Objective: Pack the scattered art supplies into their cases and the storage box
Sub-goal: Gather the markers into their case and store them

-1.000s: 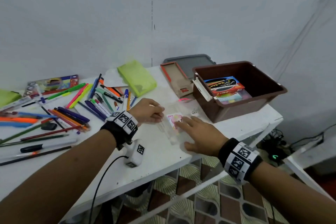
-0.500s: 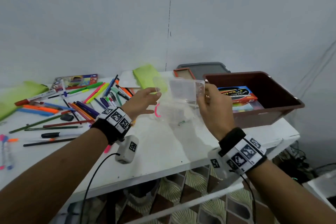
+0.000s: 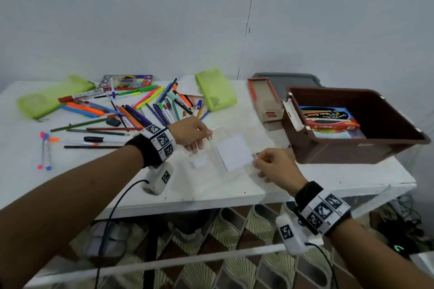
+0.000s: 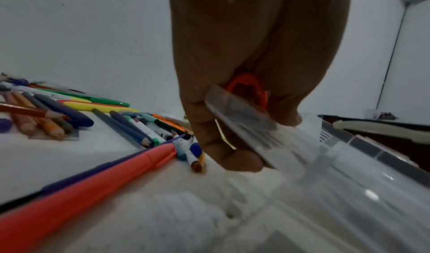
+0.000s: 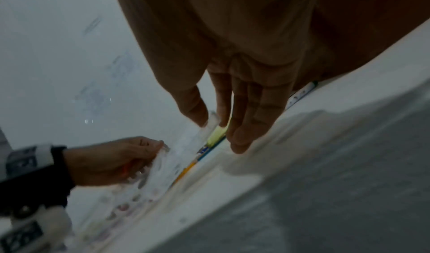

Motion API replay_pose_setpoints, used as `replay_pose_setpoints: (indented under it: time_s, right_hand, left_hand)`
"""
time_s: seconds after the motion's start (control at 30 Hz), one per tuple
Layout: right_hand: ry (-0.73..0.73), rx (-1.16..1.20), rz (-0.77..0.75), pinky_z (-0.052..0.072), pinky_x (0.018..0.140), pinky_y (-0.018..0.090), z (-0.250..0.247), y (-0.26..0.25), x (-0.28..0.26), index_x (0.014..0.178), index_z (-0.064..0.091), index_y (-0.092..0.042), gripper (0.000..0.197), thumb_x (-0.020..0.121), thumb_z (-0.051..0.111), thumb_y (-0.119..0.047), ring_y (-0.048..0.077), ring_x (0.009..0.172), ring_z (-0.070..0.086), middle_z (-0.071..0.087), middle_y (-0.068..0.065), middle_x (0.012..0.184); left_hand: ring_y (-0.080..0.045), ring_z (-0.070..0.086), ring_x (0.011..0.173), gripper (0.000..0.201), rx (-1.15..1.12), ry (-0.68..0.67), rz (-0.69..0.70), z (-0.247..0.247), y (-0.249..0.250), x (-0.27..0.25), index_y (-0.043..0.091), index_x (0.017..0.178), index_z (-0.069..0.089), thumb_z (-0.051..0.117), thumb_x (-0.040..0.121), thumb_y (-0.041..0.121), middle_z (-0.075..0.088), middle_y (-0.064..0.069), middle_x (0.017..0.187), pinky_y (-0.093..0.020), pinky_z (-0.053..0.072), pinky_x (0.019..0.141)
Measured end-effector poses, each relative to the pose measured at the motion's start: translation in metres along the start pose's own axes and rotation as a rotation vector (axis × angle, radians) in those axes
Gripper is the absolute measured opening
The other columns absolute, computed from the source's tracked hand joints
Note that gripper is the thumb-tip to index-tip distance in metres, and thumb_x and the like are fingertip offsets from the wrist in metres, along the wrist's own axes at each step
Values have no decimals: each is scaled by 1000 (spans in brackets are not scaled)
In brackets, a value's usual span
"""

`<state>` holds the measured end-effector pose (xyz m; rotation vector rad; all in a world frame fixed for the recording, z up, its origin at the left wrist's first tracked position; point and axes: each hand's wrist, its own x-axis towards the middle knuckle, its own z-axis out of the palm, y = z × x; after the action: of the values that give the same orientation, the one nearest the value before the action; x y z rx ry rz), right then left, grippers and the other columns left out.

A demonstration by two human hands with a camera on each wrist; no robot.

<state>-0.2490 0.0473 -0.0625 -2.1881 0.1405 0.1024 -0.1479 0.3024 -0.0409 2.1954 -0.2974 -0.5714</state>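
We see the clear plastic case point(image 3: 231, 156) lying open near the table's point(image 3: 352, 177) front edge, long axis left-to-right, bare tabletop around it. Our left hand point(image 3: 191, 132) pinches its left end, our right hand point(image 3: 273, 166) its right end.

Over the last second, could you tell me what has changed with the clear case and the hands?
From flat on the table, the clear plastic case was lifted by both hands, then brought back down, opened. The left hand grips its far edge; the right hand pinches the near corner. The pens and brown storage box stayed put.
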Motion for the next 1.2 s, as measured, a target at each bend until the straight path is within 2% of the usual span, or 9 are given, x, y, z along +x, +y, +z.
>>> replay_pose_setpoints:
  time_s: [0.13,0.3,0.4,0.5,0.63,0.73,0.9,1.0,1.2]
  right_hand:
    - [-70,-170,-59,48,62,27,-1,12,4,99,66,-18,15,85,68,-24,18,71,66,68,0,79]
    - [-153,-161,-65,47,55,24,1,7,4,108,62,-16,25,84,63,-21,22,69,69,70,9,80]
    - [-174,-234,-82,45,60,22,-1,7,5,107,66,-15,24,85,63,-25,14,68,65,69,1,82]
    - [-43,-261,-116,46,69,26,-13,11,12,107,71,-12,21,90,59,-16,8,65,58,65,-5,77]
    - [-7,-445,-131,46,80,25,-23,16,18,126,63,-13,39,91,48,-2,26,94,63,69,10,105]
    - [-83,-561,-146,45,89,28,-19,20,25,125,64,-19,41,92,47,-3,28,113,59,65,9,124]
    - [-97,-515,-112,45,76,26,-21,15,30,100,69,-12,18,95,52,-13,19,86,58,67,3,98]
    - [-77,-502,-102,45,63,28,-21,15,31,71,59,-16,25,95,53,-19,19,70,58,63,2,73]
    - [-45,-480,-110,55,76,31,-18,16,31,80,65,-15,11,88,59,-11,20,78,64,66,1,75]
  left_hand:
    - [-17,56,44,32,161,-35,-34,9,-5,12,5,97,70,52,99,32,65,-7,61,-25,52,51]
    - [-11,54,44,31,410,15,39,13,0,23,16,75,66,58,95,38,63,1,57,-22,48,55]
    - [-11,59,71,25,520,69,67,17,1,28,18,81,69,62,91,41,60,6,72,-24,44,68]
    - [-15,61,91,24,547,98,77,22,-3,34,20,84,69,63,89,43,61,6,87,-31,49,79]
    - [-17,62,94,26,528,126,90,24,-6,37,18,88,72,65,88,43,67,1,95,-33,51,81]
    - [-16,58,89,29,527,170,98,26,-7,36,21,101,69,67,86,46,59,6,87,-29,45,75]
    - [-14,56,83,30,434,266,109,23,-5,32,20,108,66,68,86,41,61,4,83,-27,42,74]
    - [-16,61,85,19,365,310,116,10,-5,24,19,100,70,69,86,31,65,1,81,-27,45,75]
    - [-10,60,74,12,307,401,49,-7,-19,1,18,93,72,73,82,23,65,2,77,-22,44,70]
